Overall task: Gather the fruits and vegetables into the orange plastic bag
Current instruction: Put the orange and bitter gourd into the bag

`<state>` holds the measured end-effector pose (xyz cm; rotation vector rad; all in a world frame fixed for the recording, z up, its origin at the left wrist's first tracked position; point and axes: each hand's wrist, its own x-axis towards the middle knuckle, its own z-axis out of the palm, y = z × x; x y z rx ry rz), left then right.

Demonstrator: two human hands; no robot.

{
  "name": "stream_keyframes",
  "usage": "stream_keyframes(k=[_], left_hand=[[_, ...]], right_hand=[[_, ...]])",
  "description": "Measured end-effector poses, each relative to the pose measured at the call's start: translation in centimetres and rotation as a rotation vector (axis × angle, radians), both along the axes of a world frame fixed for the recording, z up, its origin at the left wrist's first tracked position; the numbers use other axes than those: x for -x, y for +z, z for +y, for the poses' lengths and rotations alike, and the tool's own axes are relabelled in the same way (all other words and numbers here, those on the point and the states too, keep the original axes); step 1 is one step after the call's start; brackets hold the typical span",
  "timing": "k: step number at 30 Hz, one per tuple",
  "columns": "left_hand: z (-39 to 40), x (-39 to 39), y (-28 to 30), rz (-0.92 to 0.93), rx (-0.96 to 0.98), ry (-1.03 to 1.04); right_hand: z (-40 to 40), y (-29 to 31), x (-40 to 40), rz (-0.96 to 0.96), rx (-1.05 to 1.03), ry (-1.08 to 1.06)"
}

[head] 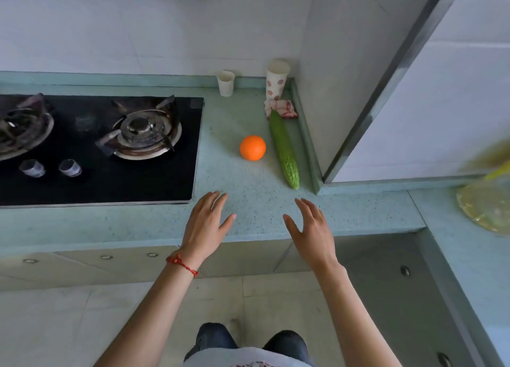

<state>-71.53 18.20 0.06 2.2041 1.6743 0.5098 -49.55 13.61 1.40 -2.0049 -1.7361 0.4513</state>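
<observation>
Both hands are held open and empty over the countertop (pixel 248 195) front edge: left hand (pixel 205 223) w/ fingers spread, right hand (pixel 310 228) w/ fingers relaxed, thumb apart. The orange (pixel 252 147) lies beyond the hands, right of the gas hob (pixel 96 146); the bitter gourd (pixel 284 148) lies just right of the orange, not touching, its far end against a folded cloth (pixel 281 108) near two paper cups (pixel 277 78). No orange bag is identified in view; a blurred yellowish item at far right cannot be resolved. Risks, as judged: the orange may be rolled toward the hob if nudged; the cups may be tipped if the gourd is dragged.
</observation>
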Motion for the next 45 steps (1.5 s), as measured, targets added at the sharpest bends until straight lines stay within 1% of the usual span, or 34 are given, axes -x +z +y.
stream_keyframes(k=[5,11,19,25,30,34,37,42,45], left_hand=[[4.1,-1.0,-0.7,-0.02,0.039,-0.007],[9.8,-3.4,-1.4,-0.061,0.09,0.025],[17.8,-7.4,-2.1,-0.267,0.212,0.147],[21.8,-9.6,-3.2,-0.447,0.337,0.324],[23.8,-10.3,-4.4,-0.477,0.429,0.443],[24.3,-10.5,-4.5,-0.591,0.48,0.495],[24.5,-10.4,-4.5,-0.639,0.493,0.499],[24.3,-9.7,-4.5,-0.734,0.524,0.53],[23.6,-9.1,-4.3,-0.791,0.53,0.587]], right_hand=[[4.0,-0.3,-0.2,0.018,0.017,-0.025],[10.9,-1.2,-1.9,0.04,0.036,-0.028],[19.9,-2.6,-4.0,0.097,0.137,-0.04],[24.5,-4.6,-4.6,0.261,0.266,-0.081],[26.9,-5.7,-4.8,0.357,0.324,-0.17],[28.0,-6.4,-4.7,0.412,0.347,-0.232],[28.2,-6.6,-4.6,0.429,0.358,-0.25],[28.1,-6.2,-4.7,0.529,0.31,-0.297],[27.8,-5.7,-4.4,0.592,0.306,-0.292]])
